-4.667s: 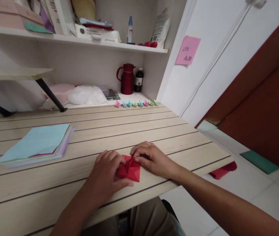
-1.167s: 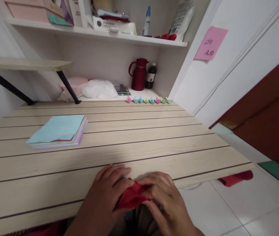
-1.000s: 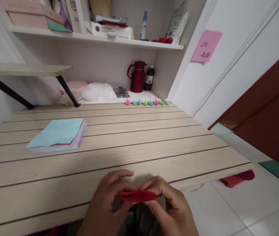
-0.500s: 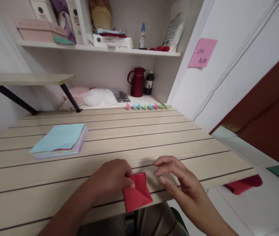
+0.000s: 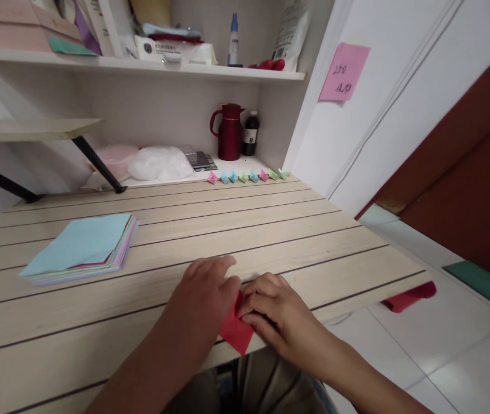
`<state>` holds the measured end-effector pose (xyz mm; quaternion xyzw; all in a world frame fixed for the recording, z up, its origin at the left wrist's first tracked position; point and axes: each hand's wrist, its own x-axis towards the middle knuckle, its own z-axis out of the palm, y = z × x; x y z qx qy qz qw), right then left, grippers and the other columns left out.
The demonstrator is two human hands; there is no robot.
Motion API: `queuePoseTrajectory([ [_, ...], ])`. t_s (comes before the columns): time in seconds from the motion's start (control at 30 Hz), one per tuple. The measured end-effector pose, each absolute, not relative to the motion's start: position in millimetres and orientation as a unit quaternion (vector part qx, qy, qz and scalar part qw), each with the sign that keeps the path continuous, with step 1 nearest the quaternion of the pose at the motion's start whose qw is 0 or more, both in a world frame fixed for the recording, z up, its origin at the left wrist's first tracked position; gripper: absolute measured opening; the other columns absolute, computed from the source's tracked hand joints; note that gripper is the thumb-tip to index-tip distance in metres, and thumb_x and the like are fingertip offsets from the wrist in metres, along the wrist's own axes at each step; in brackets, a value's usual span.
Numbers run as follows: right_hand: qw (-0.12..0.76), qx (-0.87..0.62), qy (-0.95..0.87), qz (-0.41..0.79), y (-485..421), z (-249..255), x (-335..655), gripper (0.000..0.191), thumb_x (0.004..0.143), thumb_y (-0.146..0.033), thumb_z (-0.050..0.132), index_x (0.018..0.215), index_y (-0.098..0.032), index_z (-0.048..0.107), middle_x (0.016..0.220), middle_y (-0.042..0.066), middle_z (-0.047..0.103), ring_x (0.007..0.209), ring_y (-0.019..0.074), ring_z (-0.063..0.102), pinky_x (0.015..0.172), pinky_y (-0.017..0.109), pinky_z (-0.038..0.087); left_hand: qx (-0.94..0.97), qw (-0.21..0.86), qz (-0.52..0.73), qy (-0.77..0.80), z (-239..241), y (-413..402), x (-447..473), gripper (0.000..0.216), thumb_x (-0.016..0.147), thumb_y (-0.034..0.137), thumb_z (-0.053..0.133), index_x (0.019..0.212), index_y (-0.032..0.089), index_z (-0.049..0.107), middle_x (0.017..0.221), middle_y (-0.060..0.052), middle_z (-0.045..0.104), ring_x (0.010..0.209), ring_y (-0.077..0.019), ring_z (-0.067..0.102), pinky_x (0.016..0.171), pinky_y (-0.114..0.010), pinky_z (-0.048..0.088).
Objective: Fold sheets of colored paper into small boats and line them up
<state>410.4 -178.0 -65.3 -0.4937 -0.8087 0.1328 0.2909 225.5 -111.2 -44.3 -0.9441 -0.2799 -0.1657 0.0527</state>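
Apparently mid-fold: a folded red paper piece (image 5: 240,336) lies at the pale, dark-striped wooden counter's (image 5: 176,236) near edge.
The right hand (image 5: 277,313) pinches its right side; the left hand (image 5: 202,299) covers its left, grip hidden. Firm creasing seems needed next. Far back, a dark-red handled jug (image 5: 230,135) and dark white-capped bottle (image 5: 251,134) conceal their contents.

Red paper (image 5: 237,333) mostly hidden — L hand (image 5: 204,293) covers its L side, R hand (image 5: 273,310) part of its R; folds beneath can't be told. L hand's grip also out of sight. Both forearms (image 5: 352,368) cut off at btm edge, white bag (image 5: 293,35) at top, pink box (image 5: 6,35) & wooden shelf (image 5: 20,129) at L. Pink note (image 5: 345,72): 2nd line unreadable — dark bottle's (image 5: 251,135) label too small.
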Motion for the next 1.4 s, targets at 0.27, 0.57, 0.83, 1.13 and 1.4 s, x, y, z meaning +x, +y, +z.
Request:
queuePoseTrajectory([
  [0.27, 0.24, -0.441, -0.852, 0.148, -190.4, -57.7, 424.0, 0.036, 0.087, -0.051, 0.063, 0.111, -0.024, 0.063, 0.115, 0.006, 0.063, 0.109, 0.0221, 0.055, 0.096, 0.038, 0.043, -0.935, 0.15, -0.222, -0.233, -89.5, -152.0, 182.1, 0.053, 0.09, 0.045, 0.055, 0.135, 0.017, 0.052, 0.133, -0.006, 0.063, 0.122, -0.0198, 0.056, 0.101, -0.033, 0.041],
  [0.57, 0.256, -0.46, -0.844, 0.1, -203.3, -74.5, 418.8, 0.023, 0.093, -0.033, 0.058, 0.115, -0.024, 0.059, 0.108, 0.007, 0.062, 0.1, 0.0227, 0.055, 0.086, 0.038, 0.045, -0.892, 0.055, -0.323, -0.311, -91.2, -172.4, 192.5, 0.023, 0.091, 0.03, 0.056, 0.11, 0.022, 0.066, 0.11, 0.001, 0.073, 0.105, -0.0169, 0.065, 0.098, -0.035, 0.042],
  [0.83, 0.311, -0.526, -0.777, 0.152, -192.3, -67.8, 409.7, 0.004, 0.092, -0.025, 0.059, 0.091, -0.022, 0.061, 0.099, 0.007, 0.063, 0.092, 0.0213, 0.059, 0.08, 0.035, 0.049, -0.871, -0.005, -0.322, -0.372, -87.6, -171.8, 194.5, 0.017, 0.089, 0.022, 0.055, 0.101, 0.028, 0.065, 0.111, 0.003, 0.072, 0.101, -0.0181, 0.065, 0.097, -0.042, 0.041],
  [1.13, 0.318, -0.565, -0.754, 0.1, -193.4, -74.2, 397.2, 0.006, 0.093, -0.023, 0.055, 0.087, -0.02, 0.057, 0.105, 0.009, 0.061, 0.095, 0.0247, 0.055, 0.083, 0.042, 0.045, -0.824, 0.004, -0.349, -0.445, -88.3, -173.7, 207.7, 0.014, 0.091, 0.027, 0.052, 0.081, 0.025, 0.061, 0.101, -0.003, 0.073, 0.097, -0.0237, 0.063, 0.089, -0.046, 0.041],
  [1.4, 0.292, -0.589, -0.753, 0.034, -191.8, -80.0, 392.9, 0.009, 0.087, -0.019, 0.059, 0.081, -0.02, 0.053, 0.117, 0.01, 0.058, 0.102, 0.0269, 0.055, 0.086, 0.046, 0.043, -0.81, 0.05, -0.329, -0.483, -94.5, -174.2, 214.5, 0.012, 0.089, 0.028, 0.056, 0.079, 0.023, 0.055, 0.101, -0.009, 0.071, 0.095, -0.0285, 0.061, 0.086, -0.05, 0.042],
])
